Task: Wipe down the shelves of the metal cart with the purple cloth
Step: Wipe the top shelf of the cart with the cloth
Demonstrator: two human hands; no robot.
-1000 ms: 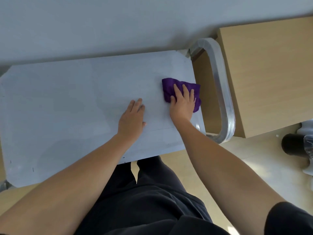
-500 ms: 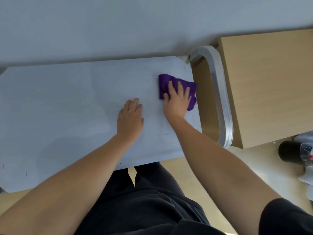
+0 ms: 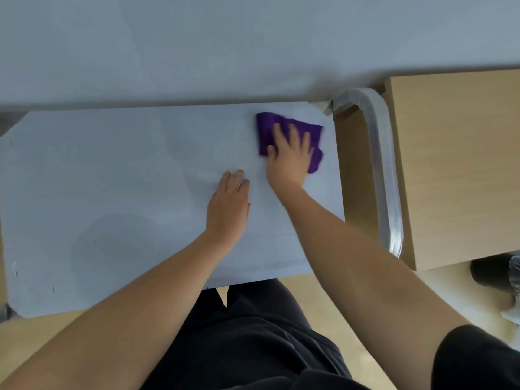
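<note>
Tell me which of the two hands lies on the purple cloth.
The right hand: its fingers lie spread on the purple cloth near the cart handle. The left hand rests flat on the bare shelf, apart from the cloth.

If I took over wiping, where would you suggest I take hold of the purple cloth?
Probably from above, a flat palm on its middle, as the right hand does: the purple cloth lies flat on the shelf, with no raised edge to pinch.

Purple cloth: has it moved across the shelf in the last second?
Yes. The purple cloth under the right hand slid away from the person toward the far edge of the shelf, nearer the handle.
</note>
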